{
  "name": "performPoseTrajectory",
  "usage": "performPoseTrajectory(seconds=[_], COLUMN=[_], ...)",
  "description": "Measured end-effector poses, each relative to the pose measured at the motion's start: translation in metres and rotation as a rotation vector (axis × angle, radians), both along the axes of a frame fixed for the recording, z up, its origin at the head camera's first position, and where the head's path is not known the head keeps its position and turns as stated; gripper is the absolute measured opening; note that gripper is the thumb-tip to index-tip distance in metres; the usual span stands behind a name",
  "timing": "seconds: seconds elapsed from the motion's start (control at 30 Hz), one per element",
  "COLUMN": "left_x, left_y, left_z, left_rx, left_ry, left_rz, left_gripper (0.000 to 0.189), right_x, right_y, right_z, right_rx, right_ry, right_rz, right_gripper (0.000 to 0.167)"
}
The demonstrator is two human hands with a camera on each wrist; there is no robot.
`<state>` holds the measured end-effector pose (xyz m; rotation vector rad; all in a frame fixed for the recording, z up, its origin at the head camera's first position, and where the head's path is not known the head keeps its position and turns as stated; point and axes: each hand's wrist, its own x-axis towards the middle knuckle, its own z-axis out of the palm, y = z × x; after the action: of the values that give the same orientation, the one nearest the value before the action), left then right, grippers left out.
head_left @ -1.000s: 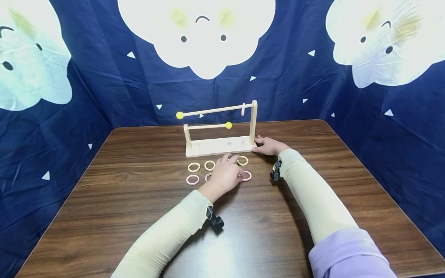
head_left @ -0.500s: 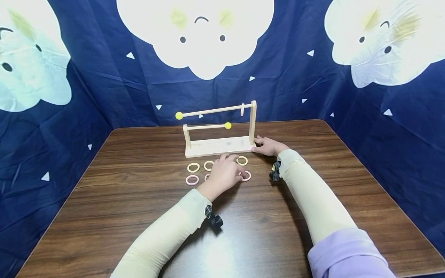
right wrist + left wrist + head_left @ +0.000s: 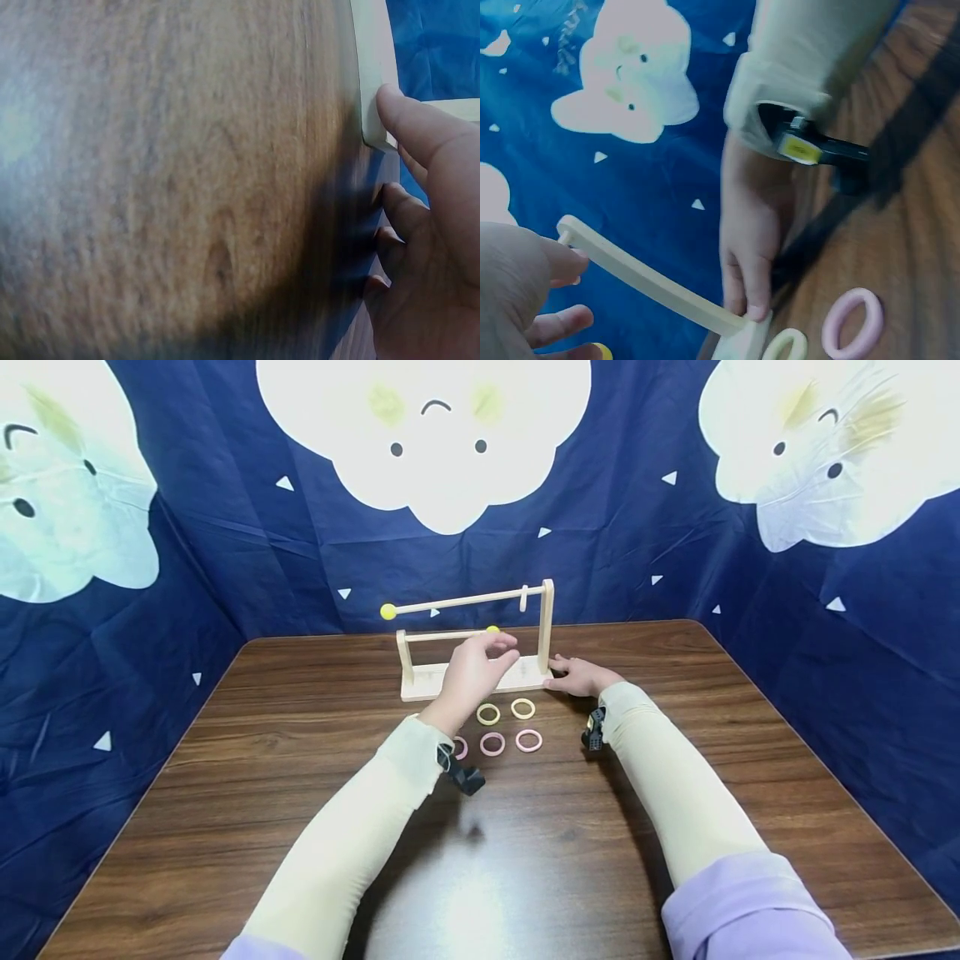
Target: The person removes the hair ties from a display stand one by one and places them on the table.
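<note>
A wooden stand (image 3: 528,677) with two horizontal rods stands at the back of the table. A pale ring (image 3: 523,598) hangs on its upper rod near the tall post. My left hand (image 3: 474,672) is raised in front of the stand, overlapping the lower rod's ball end in the head view. Its thumb and fingers are apart, with nothing visible between them. At the base's right end, my right hand (image 3: 581,677) holds the stand, thumb at the front edge and fingers by the post. Yellow rings (image 3: 488,703) and pink rings (image 3: 528,731) lie before the stand.
The left forearm covers the left part of the ring rows. A yellow ball (image 3: 387,612) caps the upper rod's left end. Behind the brown wooden table (image 3: 300,685) hangs a blue curtain (image 3: 637,568) with white clouds.
My left hand has lifted off the rings and moved forward and up to the stand, uncovering rings in the middle. My right hand has stayed at the base.
</note>
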<state>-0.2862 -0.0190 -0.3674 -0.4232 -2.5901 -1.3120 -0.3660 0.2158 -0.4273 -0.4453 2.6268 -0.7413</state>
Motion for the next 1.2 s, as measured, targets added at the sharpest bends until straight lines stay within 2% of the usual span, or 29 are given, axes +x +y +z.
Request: performPoseTrajectory(seconds=[0.1, 0.23, 0.4, 0.5, 0.6, 0.9, 1.2], left_x=[-0.010, -0.022, -0.032, -0.037, -0.040, -0.049, -0.052], left_y=[0.004, 0.010, 0.018, 0.022, 0.026, 0.036, 0.043], left_z=[0.005, 0.010, 0.012, 0.012, 0.013, 0.012, 0.014], left_rx=[0.146, 0.263, 0.407, 0.519, 0.599, 0.686, 0.707], left_ry=[-0.029, -0.080, -0.223, -0.314, -0.367, -0.456, -0.438], left_rz=[-0.003, 0.012, 0.039, 0.034, 0.020, 0.014, 0.049], left_gripper=[0.023, 0.027, 0.034, 0.037, 0.040, 0.039, 0.029], right_x=[-0.001, -0.001, -0.001, -0.002, -0.001, -0.002, -0.002], right_y=[0.000, 0.000, 0.000, 0.000, 0.000, 0.001, 0.002], right_z=[-0.001, -0.001, -0.002, -0.002, -0.001, -0.001, -0.002], right_rx=[-0.004, 0.003, 0.014, 0.025, 0.031, 0.029, 0.041], right_ry=[-0.010, -0.014, -0.008, 0.000, 0.004, 0.007, 0.014], right_rz=[0.002, 0.009, 0.017, 0.017, 0.013, 0.005, -0.001], right_gripper=[0.067, 0.066, 0.066, 0.066, 0.066, 0.067, 0.066])
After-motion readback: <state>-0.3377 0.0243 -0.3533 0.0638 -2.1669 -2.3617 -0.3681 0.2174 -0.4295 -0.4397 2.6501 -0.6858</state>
